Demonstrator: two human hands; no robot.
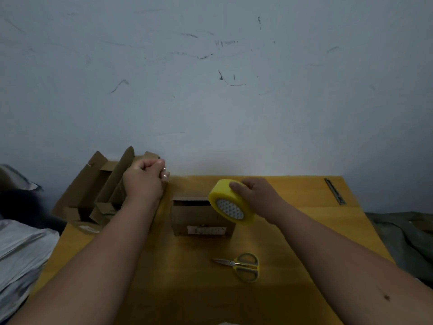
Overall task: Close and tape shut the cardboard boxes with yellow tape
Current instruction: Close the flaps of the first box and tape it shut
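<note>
R hand (254, 195) has its grip wrapped round the yellow tape roll (230, 202), held up over the closed cardboard box (201, 218) mid tabletop (304, 231). L hand (144, 181) is fisted, pinching the clear tape end, in front of open boxes (98, 191) at the tabletop's L edge. Scissors (243, 266) lie nearer, just R of centre.

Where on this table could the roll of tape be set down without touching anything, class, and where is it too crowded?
Bare wood lies between the scissors and the table's right edge, under the right hand holding the tape roll. Another bare patch lies near, between the forearms. The far left is crowded: open cardboard boxes and a small box; the left hand is there.
</note>
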